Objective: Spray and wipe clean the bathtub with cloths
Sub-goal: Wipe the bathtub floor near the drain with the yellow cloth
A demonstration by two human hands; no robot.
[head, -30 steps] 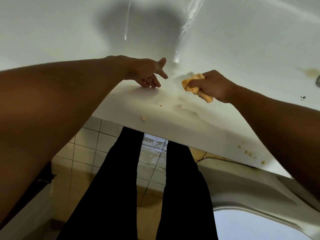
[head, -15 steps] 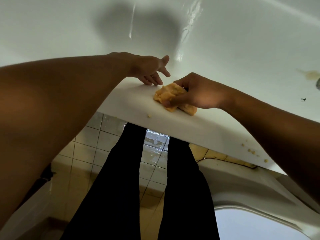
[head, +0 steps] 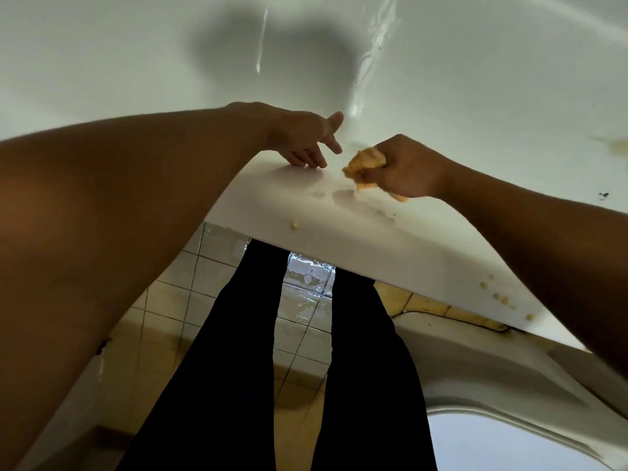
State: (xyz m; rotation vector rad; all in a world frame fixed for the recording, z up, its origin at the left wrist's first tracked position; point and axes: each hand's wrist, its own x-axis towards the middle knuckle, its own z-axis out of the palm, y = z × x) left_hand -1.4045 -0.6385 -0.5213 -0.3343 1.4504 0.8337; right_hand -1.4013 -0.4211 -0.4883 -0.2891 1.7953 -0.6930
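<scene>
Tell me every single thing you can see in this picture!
bathtub: one, white, fills the top, wet streaks inside
cloth: one, yellow-orange, scrunched, over the tub's near rim
yellow bits: several, one mid-rim, more at the rim's right end
wet patch: one, clear, on the rim below the cloth
stain: one, yellowish, far right inside the tub
dark specks: a few, black, below the stain
floor tiles: many, white and beige, wet, beneath the rim
legs: two, black trousers, bottom centre
left hand: one, fingertips resting on the rim
right hand: one, gripping the cloth
</scene>
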